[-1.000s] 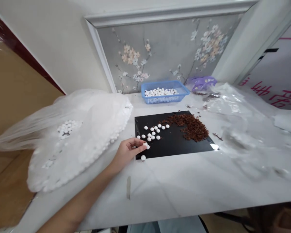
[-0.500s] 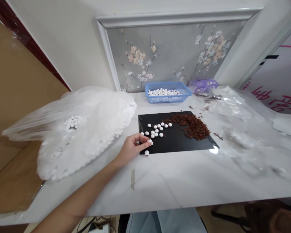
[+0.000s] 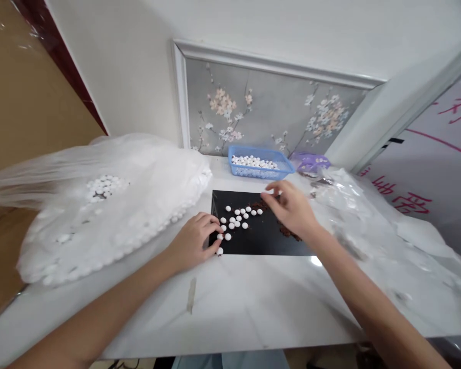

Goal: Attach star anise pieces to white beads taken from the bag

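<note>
My left hand (image 3: 197, 238) is at the left edge of a black mat (image 3: 261, 242). Its thumb and forefinger close around a small white ball (image 3: 220, 237), one of several with reddish-brown bits at their bases. Loose white balls (image 3: 238, 218) lie scattered just right of those fingertips. Over the mat's right part, my right hand (image 3: 288, 205) has thumb and forefinger brought together beside a heap of reddish-brown star-like pieces (image 3: 288, 231). Anything in that pinch is too small to make out. Hand and wrist cover much of the heap.
A blue plastic basket (image 3: 261, 171) of white balls stands behind the mat, beside a purple packet (image 3: 312, 162). White netting (image 3: 138, 215) with more balls fills the left of the table (image 3: 238, 307). Clear plastic bags (image 3: 341, 205) spread over the right side.
My right hand has come into view from the right and reached the brown heap. My left hand has let go of one ball on the mat and shifted to another. The view has tilted.
</note>
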`<action>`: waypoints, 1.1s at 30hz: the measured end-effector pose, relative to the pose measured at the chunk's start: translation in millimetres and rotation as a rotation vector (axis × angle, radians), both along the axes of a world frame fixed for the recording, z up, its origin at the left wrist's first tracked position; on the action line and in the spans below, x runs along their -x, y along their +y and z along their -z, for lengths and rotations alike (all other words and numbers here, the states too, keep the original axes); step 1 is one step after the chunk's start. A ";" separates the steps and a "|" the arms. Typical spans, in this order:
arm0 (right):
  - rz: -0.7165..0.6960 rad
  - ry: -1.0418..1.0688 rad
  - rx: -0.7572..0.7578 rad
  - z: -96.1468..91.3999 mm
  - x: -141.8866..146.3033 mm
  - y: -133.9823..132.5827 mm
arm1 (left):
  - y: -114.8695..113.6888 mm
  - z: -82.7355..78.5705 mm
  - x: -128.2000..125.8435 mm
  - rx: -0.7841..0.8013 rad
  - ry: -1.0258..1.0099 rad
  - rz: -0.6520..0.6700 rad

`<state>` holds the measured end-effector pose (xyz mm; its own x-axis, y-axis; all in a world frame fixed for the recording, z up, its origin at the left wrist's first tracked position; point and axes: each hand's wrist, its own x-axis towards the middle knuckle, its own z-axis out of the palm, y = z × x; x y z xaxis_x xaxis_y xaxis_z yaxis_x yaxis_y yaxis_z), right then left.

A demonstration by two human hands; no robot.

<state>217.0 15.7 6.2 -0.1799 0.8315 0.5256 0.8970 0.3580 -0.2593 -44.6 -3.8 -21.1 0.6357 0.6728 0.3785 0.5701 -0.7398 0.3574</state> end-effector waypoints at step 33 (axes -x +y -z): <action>0.032 -0.083 0.207 43.7 22.4 -6.7 | -9.8 -0.2 -0.1 0.166 0.133 -0.050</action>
<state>194.6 9.0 -37.5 -0.1869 0.9262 0.3275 0.9283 0.2756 -0.2496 -44.5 -13.6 -20.9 0.6373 0.7505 0.1751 0.6546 -0.6470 0.3910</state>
